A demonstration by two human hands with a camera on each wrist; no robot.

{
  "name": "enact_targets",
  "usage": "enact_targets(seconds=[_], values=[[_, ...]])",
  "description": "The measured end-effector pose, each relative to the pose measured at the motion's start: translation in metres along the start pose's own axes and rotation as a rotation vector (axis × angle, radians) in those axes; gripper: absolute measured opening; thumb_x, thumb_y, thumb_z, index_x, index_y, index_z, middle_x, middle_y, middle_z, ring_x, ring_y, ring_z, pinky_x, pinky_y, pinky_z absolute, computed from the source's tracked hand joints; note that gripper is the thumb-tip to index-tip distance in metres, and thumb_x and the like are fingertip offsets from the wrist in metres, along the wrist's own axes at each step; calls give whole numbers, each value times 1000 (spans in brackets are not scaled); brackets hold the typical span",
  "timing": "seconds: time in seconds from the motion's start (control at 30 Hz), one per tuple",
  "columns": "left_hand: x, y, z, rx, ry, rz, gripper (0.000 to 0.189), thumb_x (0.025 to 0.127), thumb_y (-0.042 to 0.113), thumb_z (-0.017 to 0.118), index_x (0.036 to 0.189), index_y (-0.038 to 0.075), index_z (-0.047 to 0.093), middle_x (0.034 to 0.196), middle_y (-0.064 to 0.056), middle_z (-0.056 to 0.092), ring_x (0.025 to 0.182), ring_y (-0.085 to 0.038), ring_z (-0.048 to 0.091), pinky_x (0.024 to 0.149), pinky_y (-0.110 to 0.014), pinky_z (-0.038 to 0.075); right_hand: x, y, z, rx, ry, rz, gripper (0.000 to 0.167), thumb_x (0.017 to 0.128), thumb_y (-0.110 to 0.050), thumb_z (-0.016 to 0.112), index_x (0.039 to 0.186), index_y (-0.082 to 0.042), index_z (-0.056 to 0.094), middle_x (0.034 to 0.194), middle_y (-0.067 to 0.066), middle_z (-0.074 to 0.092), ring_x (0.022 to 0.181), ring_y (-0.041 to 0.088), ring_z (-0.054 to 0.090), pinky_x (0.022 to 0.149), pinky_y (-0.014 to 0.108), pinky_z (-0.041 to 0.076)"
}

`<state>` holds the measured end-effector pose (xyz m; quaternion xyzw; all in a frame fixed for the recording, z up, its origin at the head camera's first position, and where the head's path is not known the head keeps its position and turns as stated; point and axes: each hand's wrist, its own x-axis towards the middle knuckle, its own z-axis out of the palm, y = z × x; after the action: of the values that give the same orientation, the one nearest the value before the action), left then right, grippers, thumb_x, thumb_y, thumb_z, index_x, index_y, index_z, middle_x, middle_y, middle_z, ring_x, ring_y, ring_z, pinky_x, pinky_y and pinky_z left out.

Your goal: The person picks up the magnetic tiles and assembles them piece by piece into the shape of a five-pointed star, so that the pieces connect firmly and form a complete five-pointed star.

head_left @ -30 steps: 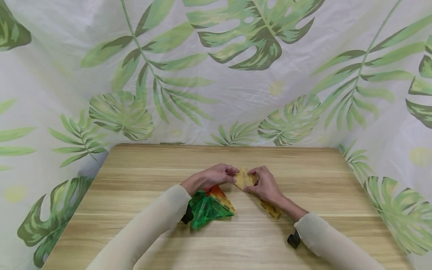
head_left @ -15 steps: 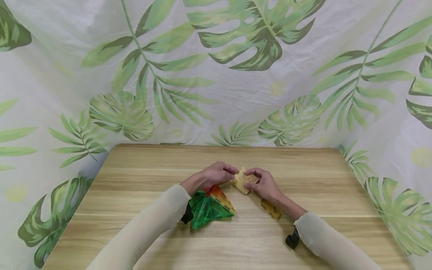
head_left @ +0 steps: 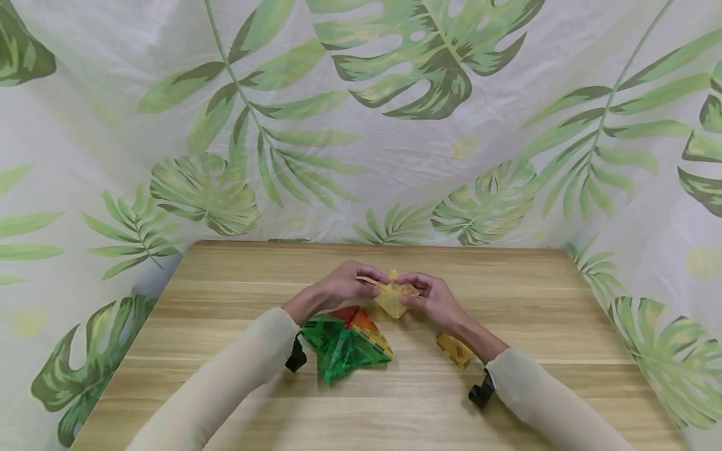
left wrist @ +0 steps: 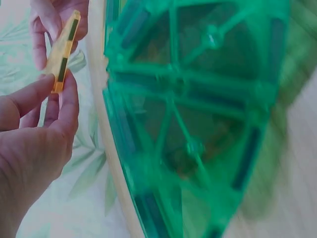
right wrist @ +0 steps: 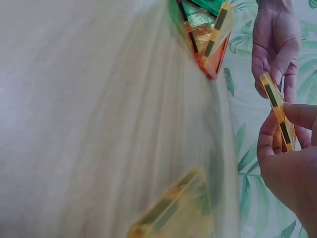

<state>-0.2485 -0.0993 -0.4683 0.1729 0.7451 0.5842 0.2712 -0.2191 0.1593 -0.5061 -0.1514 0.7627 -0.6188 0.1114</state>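
Both hands pinch yellow see-through magnetic tile work (head_left: pixel 390 302), held up over the back middle of the table. My left hand (head_left: pixel 341 285) grips its left side with thumb and fingers. My right hand (head_left: pixel 437 299) pinches its right side. In the left wrist view the yellow tile (left wrist: pixel 63 57) shows edge-on, with dark magnet strips along its rim. A pointed construction of green, red, orange and yellow magnetic tiles (head_left: pixel 350 351) stands just in front of the left hand. Another yellow tile (head_left: pixel 453 349) lies on the table near the right forearm.
The wood-grain table (head_left: pixel 237 275) ends at a back edge against a leaf-printed cloth (head_left: pixel 316 156). Green tiles (left wrist: pixel 193 109) loom close before the left wrist camera. Black wrist cameras hang beneath both sleeves, the left one near the green tiles.
Both hands have moved left and slightly back with the yellow tile work, turning it. The left forearm has shifted left, uncovering more of the red and green tiles. The loose yellow tile has stayed put.
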Motion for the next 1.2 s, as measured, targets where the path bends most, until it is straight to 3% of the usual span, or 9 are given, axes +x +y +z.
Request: enact_targets(seconds=[0.2,0.33,0.53,0.87,1.2], values=[[-14,-6,-19,-3,-7,-11,30,99,0,71,129,0,73,134,-14,68,107,-19,69,94,-35,60,8,-10,10,23,-92,-27,39,95,0,74,133,2,67,142,19,64,136,38,57,103,28,53],[-24,-13,-30,-28,-10,-8,31,98,-2,70,130,-1,71,135,-16,66,103,-20,71,94,-37,60,17,-13,19,58,-147,-21,40,94,0,74,133,3,66,141,21,63,130,37,61,98,28,55],[-35,-24,-42,-93,9,-14,32,97,-9,67,129,-6,68,134,-19,63,101,-21,69,92,-36,61,32,-10,33,80,-199,-5,38,92,3,73,129,2,66,131,17,67,110,23,68,90,28,58],[-48,-41,-54,-161,79,-57,28,98,-10,66,126,-7,66,138,-22,59,104,-23,70,97,-43,60,52,-3,56,141,-246,-26,35,92,11,71,126,8,65,126,17,67,106,18,69,86,25,59],[-54,-52,-60,-199,97,-64,28,99,-10,64,127,-8,63,139,-23,56,103,-24,70,95,-41,61,63,1,70,169,-262,13,35,94,12,70,127,5,64,127,14,66,104,17,69,85,27,59]])
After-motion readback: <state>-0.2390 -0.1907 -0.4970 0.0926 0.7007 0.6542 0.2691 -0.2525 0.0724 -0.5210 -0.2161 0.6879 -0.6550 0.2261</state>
